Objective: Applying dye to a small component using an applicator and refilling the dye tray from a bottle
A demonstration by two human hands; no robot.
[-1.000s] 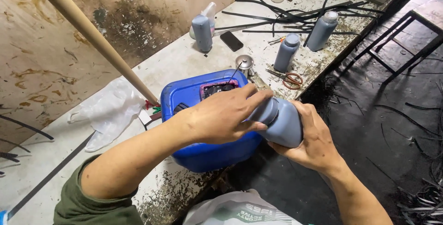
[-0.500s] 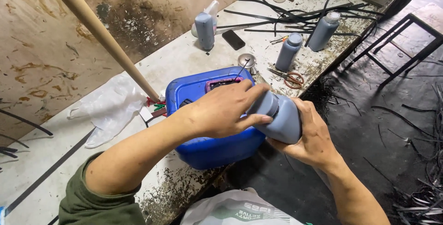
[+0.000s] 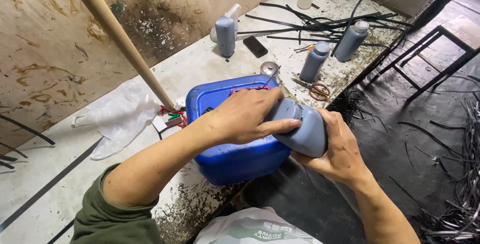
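A grey plastic bottle [image 3: 306, 128] lies tilted on its side at the right end of a blue plastic jerrycan [image 3: 225, 156] that rests on the workbench edge. My left hand [image 3: 247, 116] wraps over the bottle's neck end, on top of the jerrycan. My right hand [image 3: 340, 149] cups the bottle's base from below and the right. The bottle's mouth is hidden under my left hand.
A wooden pole [image 3: 117, 34] leans across the bench behind the jerrycan. Three more grey bottles [image 3: 226, 35] [image 3: 315, 61] [image 3: 351, 40] stand farther back, with a black phone [image 3: 255, 46], scissors [image 3: 312, 88], black strips and a crumpled clear plastic bag [image 3: 120, 116]. A metal stool [image 3: 450, 39] stands on the right.
Both hands have kept their hold on the bottle; the view has shifted slightly, and the bottle seems a little more level against the jerrycan.
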